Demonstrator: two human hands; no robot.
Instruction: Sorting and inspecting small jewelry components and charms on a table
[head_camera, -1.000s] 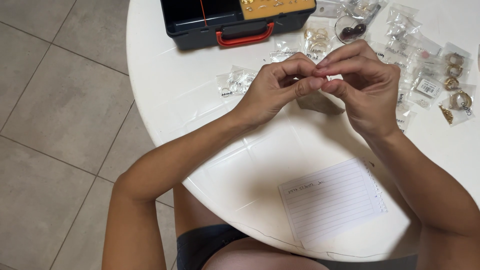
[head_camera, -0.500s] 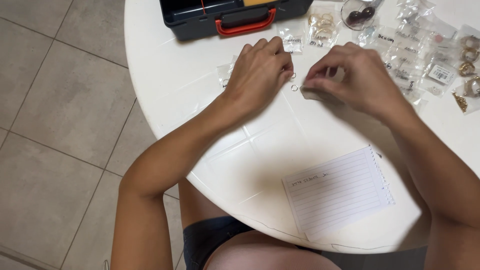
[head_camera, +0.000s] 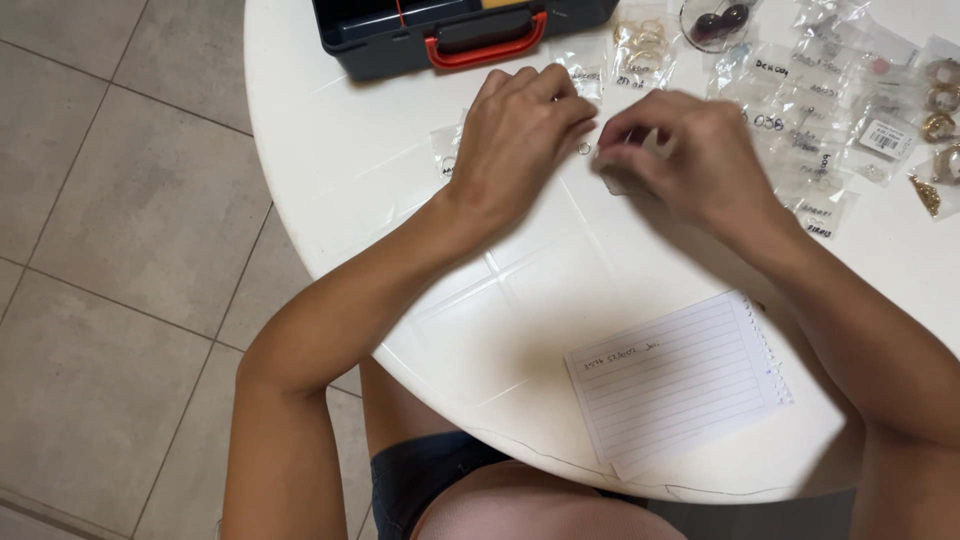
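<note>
My left hand (head_camera: 520, 135) lies palm-down on the white round surface (head_camera: 350, 190), fingers curled loosely, its fingertips just beside a tiny metal ring (head_camera: 584, 149) that sits on the surface between my two hands; whether a fingertip touches the ring I cannot tell. My right hand (head_camera: 690, 155) hovers at three o'clock from the ring, fingers bunched together toward the thumb as if pinching something very small, but what lies between them is too blurred to make out. Under my left hand, at its nine o'clock edge, a small clear bag (head_camera: 447, 160) peeks out. At twelve o'clock from my hands stands a dark case (head_camera: 400, 45) with a red handle (head_camera: 487, 50). From one to three o'clock many more clear bags (head_camera: 800, 110) holding gold-coloured rings and small parts are spread out, some overlapping. At five o'clock, near the edge closest to me, lies a lined sheet of paper (head_camera: 680, 385), well apart from both hands.
</note>
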